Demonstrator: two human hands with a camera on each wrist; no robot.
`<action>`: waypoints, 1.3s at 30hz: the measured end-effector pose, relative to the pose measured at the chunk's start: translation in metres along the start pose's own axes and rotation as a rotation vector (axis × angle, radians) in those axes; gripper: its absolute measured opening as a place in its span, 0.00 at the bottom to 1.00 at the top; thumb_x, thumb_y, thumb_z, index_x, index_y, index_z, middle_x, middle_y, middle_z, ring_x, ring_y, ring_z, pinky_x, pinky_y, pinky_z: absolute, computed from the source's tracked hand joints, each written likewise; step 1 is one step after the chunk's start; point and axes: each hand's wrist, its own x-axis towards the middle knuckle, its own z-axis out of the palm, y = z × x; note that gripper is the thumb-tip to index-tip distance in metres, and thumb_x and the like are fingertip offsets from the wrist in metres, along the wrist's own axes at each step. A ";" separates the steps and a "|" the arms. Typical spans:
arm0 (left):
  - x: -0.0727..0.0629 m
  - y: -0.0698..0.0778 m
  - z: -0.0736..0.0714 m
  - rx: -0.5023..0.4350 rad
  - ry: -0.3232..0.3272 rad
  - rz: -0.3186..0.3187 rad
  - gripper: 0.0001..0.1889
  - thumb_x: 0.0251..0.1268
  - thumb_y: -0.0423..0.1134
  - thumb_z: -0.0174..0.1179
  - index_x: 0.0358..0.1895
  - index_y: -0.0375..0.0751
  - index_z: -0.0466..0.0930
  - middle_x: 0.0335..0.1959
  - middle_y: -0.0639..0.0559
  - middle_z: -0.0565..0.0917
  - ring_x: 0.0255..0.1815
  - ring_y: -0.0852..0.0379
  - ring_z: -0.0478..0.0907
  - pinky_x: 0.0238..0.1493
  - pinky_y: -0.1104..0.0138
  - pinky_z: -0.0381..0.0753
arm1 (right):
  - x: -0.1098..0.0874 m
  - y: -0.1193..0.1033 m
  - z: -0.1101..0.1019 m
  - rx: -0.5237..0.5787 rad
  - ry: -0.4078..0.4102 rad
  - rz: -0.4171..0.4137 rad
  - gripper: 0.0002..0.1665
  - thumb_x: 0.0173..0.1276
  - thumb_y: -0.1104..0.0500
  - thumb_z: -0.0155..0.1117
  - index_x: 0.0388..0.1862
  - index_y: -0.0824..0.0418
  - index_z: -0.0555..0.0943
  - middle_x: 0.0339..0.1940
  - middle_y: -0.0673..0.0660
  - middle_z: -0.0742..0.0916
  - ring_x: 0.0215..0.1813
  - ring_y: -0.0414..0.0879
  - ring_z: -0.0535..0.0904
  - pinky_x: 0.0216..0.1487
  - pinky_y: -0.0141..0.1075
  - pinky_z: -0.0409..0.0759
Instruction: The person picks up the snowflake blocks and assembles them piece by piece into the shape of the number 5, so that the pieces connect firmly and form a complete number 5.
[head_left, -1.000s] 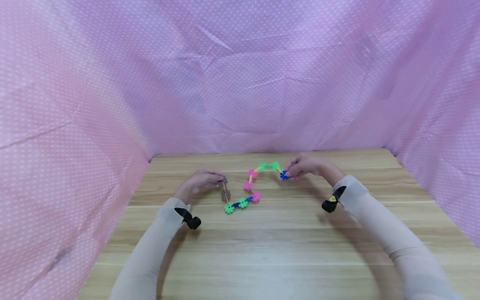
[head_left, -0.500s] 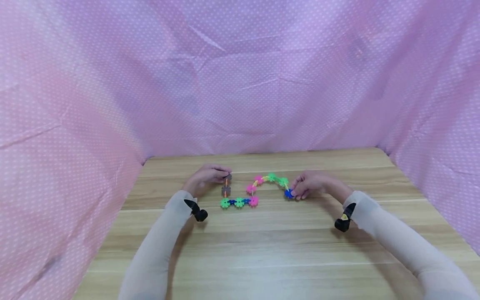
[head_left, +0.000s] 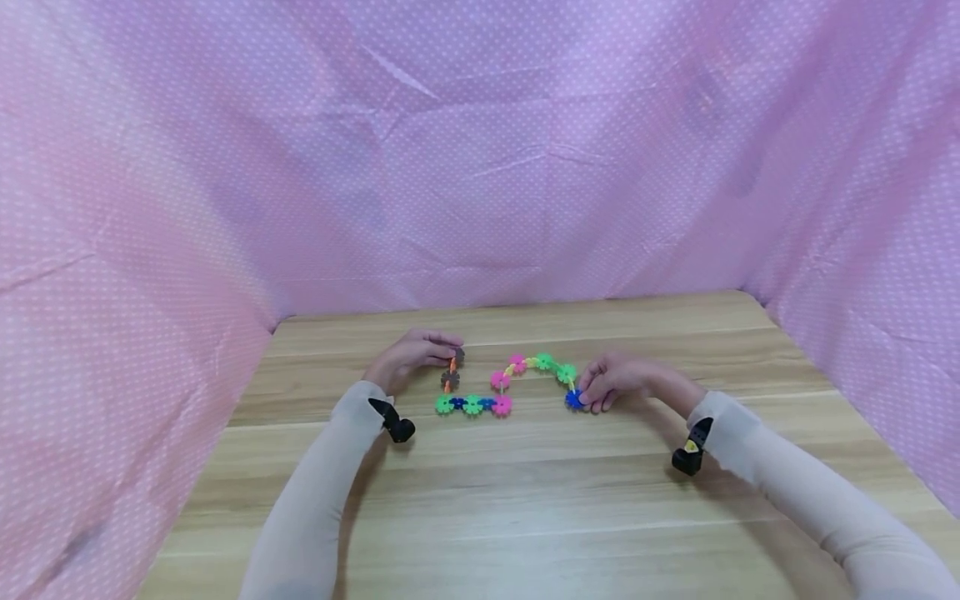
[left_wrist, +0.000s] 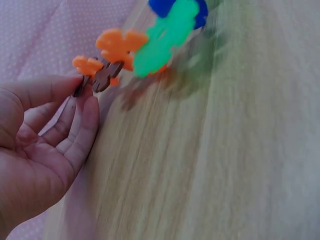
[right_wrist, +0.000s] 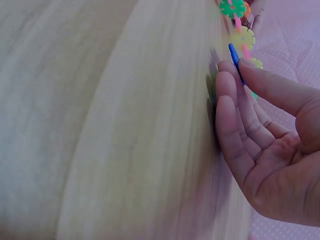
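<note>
A chain of interlocking plastic snowflake discs [head_left: 472, 405] runs between my two hands in green, pink, yellow, blue, orange and brown. With thumb and fingertips my left hand [head_left: 415, 357] pinches the brown disc [left_wrist: 80, 86] at the chain's left end. My right hand [head_left: 622, 381] pinches the blue disc [right_wrist: 236, 62] at the other end. From the brown end the chain drops toward me, runs sideways, then arches up through pink and green discs to the right hand. In the left wrist view, orange, green and blue discs stick out past the left fingertips.
A light wood-grain table [head_left: 480, 500] lies under both hands. Pink polka-dot cloth [head_left: 487, 167] hangs behind it and on both sides. A black strap camera [head_left: 400, 429] sits on each wrist over a pale sleeve.
My right hand has come down toward me with the blue disc, lowering the right part of the chain. The bottom row of discs has straightened. My left hand has shifted slightly right.
</note>
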 end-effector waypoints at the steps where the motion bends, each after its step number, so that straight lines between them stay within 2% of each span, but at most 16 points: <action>1: 0.001 0.000 0.001 -0.006 0.007 -0.003 0.20 0.69 0.27 0.61 0.64 0.31 0.78 0.64 0.40 0.81 0.53 0.58 0.83 0.68 0.59 0.80 | -0.001 0.000 0.001 -0.006 -0.006 -0.010 0.10 0.66 0.64 0.71 0.42 0.68 0.82 0.31 0.53 0.91 0.33 0.42 0.87 0.34 0.31 0.86; 10: 0.005 0.004 0.006 0.053 0.046 -0.034 0.20 0.71 0.30 0.60 0.65 0.35 0.78 0.66 0.41 0.80 0.62 0.52 0.80 0.71 0.59 0.77 | -0.003 0.001 0.003 -0.020 -0.033 -0.032 0.09 0.65 0.66 0.71 0.41 0.69 0.83 0.31 0.55 0.91 0.31 0.42 0.86 0.32 0.29 0.84; 16: -0.001 0.002 0.004 0.025 0.061 -0.028 0.22 0.71 0.29 0.61 0.66 0.34 0.76 0.68 0.40 0.78 0.64 0.50 0.79 0.70 0.60 0.77 | -0.004 0.000 -0.005 -0.041 -0.068 -0.036 0.15 0.67 0.66 0.69 0.49 0.73 0.82 0.33 0.52 0.90 0.34 0.40 0.85 0.35 0.29 0.84; 21: -0.014 -0.002 -0.005 0.019 0.062 0.000 0.23 0.71 0.29 0.60 0.68 0.32 0.73 0.69 0.39 0.77 0.66 0.49 0.78 0.71 0.59 0.77 | -0.004 -0.007 -0.020 -0.074 0.008 -0.024 0.19 0.67 0.65 0.69 0.54 0.76 0.80 0.34 0.51 0.90 0.36 0.40 0.84 0.40 0.32 0.85; 26: -0.032 -0.008 -0.016 0.113 0.010 0.033 0.24 0.74 0.30 0.58 0.69 0.26 0.69 0.66 0.32 0.77 0.58 0.51 0.82 0.64 0.62 0.82 | 0.002 -0.018 -0.033 -0.170 0.132 -0.074 0.19 0.67 0.62 0.70 0.53 0.72 0.83 0.39 0.56 0.91 0.40 0.42 0.85 0.47 0.38 0.87; 30: -0.047 -0.012 -0.022 0.180 -0.056 0.004 0.23 0.74 0.31 0.57 0.68 0.25 0.70 0.64 0.31 0.79 0.50 0.58 0.83 0.57 0.67 0.85 | 0.015 -0.027 -0.036 -0.204 0.167 -0.117 0.19 0.68 0.60 0.70 0.54 0.70 0.82 0.46 0.57 0.90 0.43 0.43 0.82 0.50 0.41 0.84; 34: -0.062 -0.013 -0.022 0.210 -0.115 -0.019 0.22 0.75 0.32 0.56 0.67 0.24 0.71 0.60 0.32 0.82 0.48 0.59 0.84 0.55 0.66 0.86 | 0.029 -0.034 -0.036 -0.204 0.142 -0.129 0.21 0.68 0.60 0.69 0.57 0.68 0.81 0.50 0.59 0.89 0.45 0.44 0.81 0.52 0.42 0.82; 39: -0.078 -0.013 -0.017 0.185 -0.171 -0.016 0.22 0.73 0.30 0.57 0.66 0.24 0.71 0.55 0.36 0.85 0.48 0.56 0.86 0.55 0.64 0.87 | 0.045 -0.037 -0.034 -0.194 0.059 -0.160 0.24 0.70 0.66 0.67 0.64 0.67 0.79 0.58 0.64 0.87 0.55 0.50 0.85 0.59 0.42 0.85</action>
